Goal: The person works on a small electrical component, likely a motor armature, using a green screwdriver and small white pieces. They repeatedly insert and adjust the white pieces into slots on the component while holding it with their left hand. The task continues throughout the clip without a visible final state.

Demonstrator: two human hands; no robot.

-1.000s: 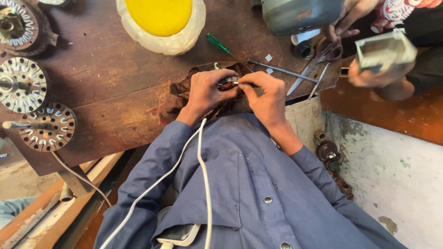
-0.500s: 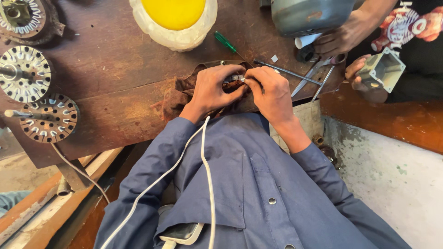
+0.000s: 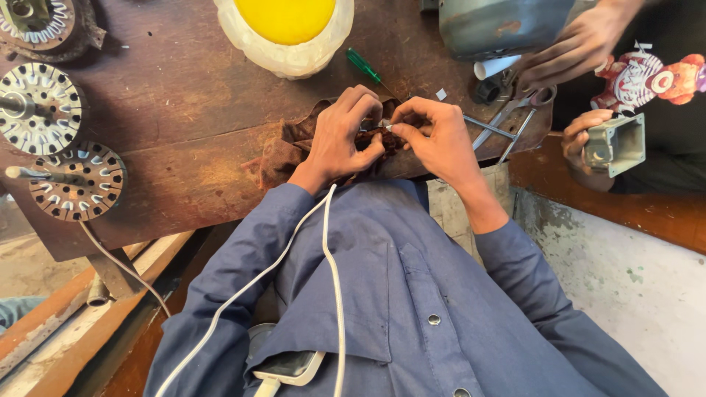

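Left hand point(image 3: 340, 140) fingers curled shut around dark coil bundle point(image 3: 371, 140) at surface point(image 3: 184, 110) edge. Right hand point(image 3: 434, 136) at 3 o'clock pinches it, fingertips nearly closed. Green screwdriver point(image 3: 364, 65) at 12 o'clock. Brown rag point(image 3: 283, 151) underneath. Bundle mostly hidden by fingers.

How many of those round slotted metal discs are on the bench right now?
3, all at the bench's left end: top corner, partly cut off; below it; nearest the edge. More may lie out of view.

Even, soft daylight fills the wooden workbench point(image 3: 184, 132); shadows stay faint; wide-angle distortion bends the edges; focus holds sharp throughout.
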